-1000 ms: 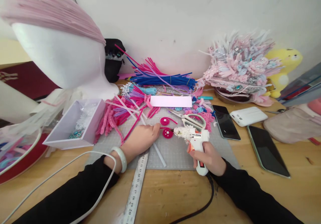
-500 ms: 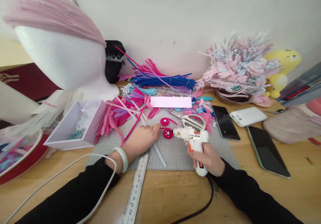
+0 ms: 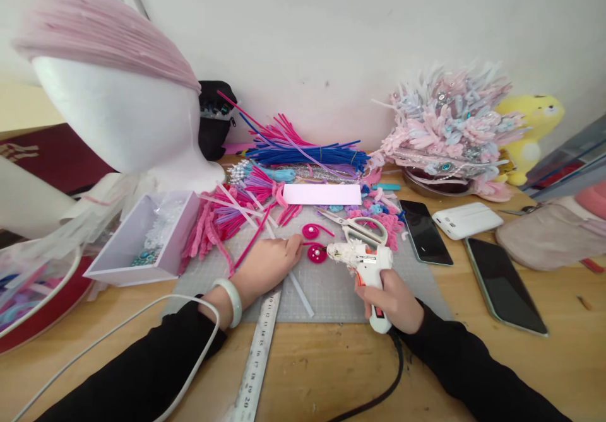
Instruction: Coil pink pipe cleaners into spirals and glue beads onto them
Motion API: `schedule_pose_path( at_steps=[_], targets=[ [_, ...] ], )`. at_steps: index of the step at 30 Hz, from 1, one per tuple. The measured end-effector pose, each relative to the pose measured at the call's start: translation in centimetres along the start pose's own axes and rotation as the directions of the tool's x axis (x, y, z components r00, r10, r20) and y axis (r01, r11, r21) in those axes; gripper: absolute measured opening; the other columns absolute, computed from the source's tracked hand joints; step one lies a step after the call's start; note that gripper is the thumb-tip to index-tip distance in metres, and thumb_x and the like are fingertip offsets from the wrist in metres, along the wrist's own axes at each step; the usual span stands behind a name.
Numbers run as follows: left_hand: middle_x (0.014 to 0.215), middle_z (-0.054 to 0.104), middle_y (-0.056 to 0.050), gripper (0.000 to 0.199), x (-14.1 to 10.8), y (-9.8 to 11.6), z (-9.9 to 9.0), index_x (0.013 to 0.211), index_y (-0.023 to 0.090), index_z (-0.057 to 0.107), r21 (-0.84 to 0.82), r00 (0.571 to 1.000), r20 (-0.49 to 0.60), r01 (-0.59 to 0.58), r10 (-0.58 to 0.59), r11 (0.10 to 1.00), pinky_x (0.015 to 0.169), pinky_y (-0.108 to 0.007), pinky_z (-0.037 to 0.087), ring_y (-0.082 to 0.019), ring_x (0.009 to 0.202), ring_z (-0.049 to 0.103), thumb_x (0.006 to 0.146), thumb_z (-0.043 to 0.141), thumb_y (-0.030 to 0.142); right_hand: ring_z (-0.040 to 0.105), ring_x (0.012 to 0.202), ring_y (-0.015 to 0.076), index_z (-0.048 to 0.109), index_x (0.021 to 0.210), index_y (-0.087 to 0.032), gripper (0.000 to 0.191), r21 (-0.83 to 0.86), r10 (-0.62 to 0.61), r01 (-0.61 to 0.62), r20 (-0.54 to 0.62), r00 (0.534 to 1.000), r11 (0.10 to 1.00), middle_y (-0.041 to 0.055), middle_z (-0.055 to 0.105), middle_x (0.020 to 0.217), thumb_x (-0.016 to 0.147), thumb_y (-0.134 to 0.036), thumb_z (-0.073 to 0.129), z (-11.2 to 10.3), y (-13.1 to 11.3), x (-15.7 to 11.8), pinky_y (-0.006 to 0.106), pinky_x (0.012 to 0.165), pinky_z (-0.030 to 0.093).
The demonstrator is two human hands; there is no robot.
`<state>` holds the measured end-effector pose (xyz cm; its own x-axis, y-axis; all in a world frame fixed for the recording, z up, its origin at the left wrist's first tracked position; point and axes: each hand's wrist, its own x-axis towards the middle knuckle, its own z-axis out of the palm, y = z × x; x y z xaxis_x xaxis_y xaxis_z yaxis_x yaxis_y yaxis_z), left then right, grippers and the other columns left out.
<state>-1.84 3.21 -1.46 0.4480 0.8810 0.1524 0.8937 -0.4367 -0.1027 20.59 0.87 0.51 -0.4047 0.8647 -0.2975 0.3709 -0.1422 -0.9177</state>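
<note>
My right hand (image 3: pixel 391 299) is wrapped round the handle of a white hot glue gun (image 3: pixel 364 261). The nozzle points left and meets the edge of a magenta pipe-cleaner coil (image 3: pixel 317 253) with pearl beads at its centre. My left hand (image 3: pixel 274 259) is closed in a pinch on the short tail of that coil; the fingertips are partly hidden. Just above lies a second magenta coil (image 3: pixel 311 231), with its tail stretching right. Both coils rest on a grey cutting mat (image 3: pixel 331 296). A translucent glue stick (image 3: pixel 301 293) and a steel ruler (image 3: pixel 259 352) lie below my left hand.
Scissors (image 3: pixel 362 228) lie behind the glue gun. A white box (image 3: pixel 125 269) of beads stands left, near a foam head (image 3: pixel 118 113). Pipe-cleaner bundles (image 3: pixel 303 154) fill the back. Phones (image 3: pixel 506 286) and a fluffy decorated headpiece (image 3: pixel 449 119) are right. A white cable (image 3: pixel 118 311) crosses my left sleeve.
The camera view has shifted very slightly. Both hands, the glue gun and the coils hold practically the same positions.
</note>
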Motion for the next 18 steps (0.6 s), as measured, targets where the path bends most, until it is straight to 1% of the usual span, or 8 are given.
schedule_pose_path(
  at_steps=[6,18],
  targets=[
    [0.055,0.061,-0.005,0.023,-0.03,-0.02,0.15,0.084,0.015,0.050,0.007,1.000,-0.009,0.000,0.000,1.000,0.045,-0.027,0.041,-0.020,0.049,0.059,0.084,0.028,0.025,0.046,0.034,0.0099,0.046,0.054,-0.017,0.009,0.026,0.009,-0.009,0.001,1.000,1.000,-0.0058,0.044,0.033,0.063,-0.016,0.045,0.00,0.32,0.06,0.019,0.038,0.035],
    [0.058,0.063,-0.005,0.023,0.00,-0.11,0.22,0.085,0.015,0.050,-0.015,1.000,-0.002,0.025,-0.025,1.000,0.046,-0.025,0.040,-0.019,0.051,0.060,0.084,0.029,0.025,0.046,0.035,0.0100,0.046,0.053,-0.017,0.010,0.012,0.002,-0.002,-0.001,1.000,1.000,-0.0058,0.044,0.033,0.062,-0.014,0.045,-0.02,0.34,0.01,0.020,0.038,0.035]
  ],
)
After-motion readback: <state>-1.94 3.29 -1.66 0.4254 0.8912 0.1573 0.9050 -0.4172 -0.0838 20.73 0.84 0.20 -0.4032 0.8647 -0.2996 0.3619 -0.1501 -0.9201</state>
